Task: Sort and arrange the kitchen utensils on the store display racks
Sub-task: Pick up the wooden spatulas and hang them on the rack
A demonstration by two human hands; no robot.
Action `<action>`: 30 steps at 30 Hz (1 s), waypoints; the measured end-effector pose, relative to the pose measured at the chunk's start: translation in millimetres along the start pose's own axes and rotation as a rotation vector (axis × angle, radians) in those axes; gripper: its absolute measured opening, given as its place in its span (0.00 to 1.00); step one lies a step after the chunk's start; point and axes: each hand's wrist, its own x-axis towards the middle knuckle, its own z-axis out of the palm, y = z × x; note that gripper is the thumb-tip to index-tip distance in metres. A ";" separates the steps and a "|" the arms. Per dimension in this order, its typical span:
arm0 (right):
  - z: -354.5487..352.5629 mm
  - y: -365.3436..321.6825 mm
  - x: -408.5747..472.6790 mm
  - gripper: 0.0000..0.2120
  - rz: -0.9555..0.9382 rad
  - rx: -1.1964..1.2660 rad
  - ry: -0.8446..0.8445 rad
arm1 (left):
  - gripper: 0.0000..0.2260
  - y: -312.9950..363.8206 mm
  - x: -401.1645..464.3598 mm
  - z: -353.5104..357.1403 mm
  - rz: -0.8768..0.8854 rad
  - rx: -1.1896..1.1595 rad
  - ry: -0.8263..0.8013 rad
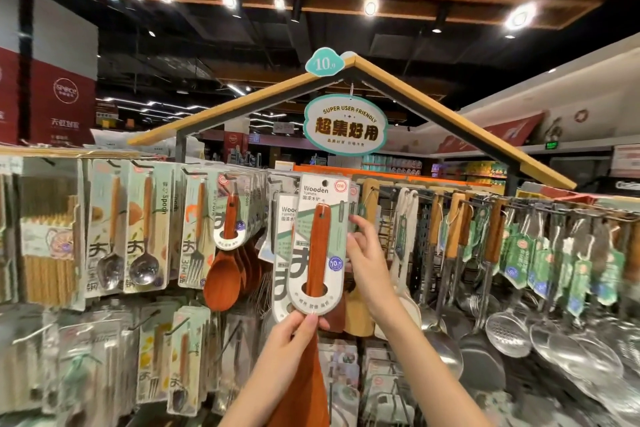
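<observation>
Both hands hold 1 packaged wooden turner [318, 246] up in front of the display rack [450, 199], its card upright and its top edge level with the hook row. The left hand [294, 333] pinches the rounded bottom edge of the card between thumb and fingertips, clamped on it, with the turner's broad wooden blade hanging down past the wrist. The right hand [365, 253] curls round the card's right edge, fingers behind and thumb at the front, also gripping it. The hang hole at the top of the card is not on a hook as far as can be seen.

Just behind and left of it, a second turner card [282, 253] hangs on the rack, overlapped by the held one. Left of that, a bunch of wooden spoons [225, 274] hangs close by, nearly touching the second card's left edge. Further left hang carded metal spoons [143, 263], a carded fork [195, 253] and boxed chopsticks [48, 253].

To the right, a gap separates the right hand from the steel ladles and skimmers [509, 326] crowded along a rail. A hanging oval sign [345, 124] sits above under the roof-shaped frame [433, 107], well clear of the card
</observation>
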 end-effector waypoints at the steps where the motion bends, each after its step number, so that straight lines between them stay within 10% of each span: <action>1: -0.7 -2.3 -2.7 0.13 -0.013 0.014 0.028 | 0.13 0.2 -0.1 1.9 0.002 0.003 -0.008; 14: -8.8 -6.2 -7.0 0.27 -0.021 0.115 0.023 | 0.08 3.8 -1.8 15.1 0.102 0.106 -0.061; 30: -4.1 8.9 8.9 0.27 -0.054 -0.095 0.084 | 0.30 -2.2 6.1 -20.9 0.318 0.198 0.310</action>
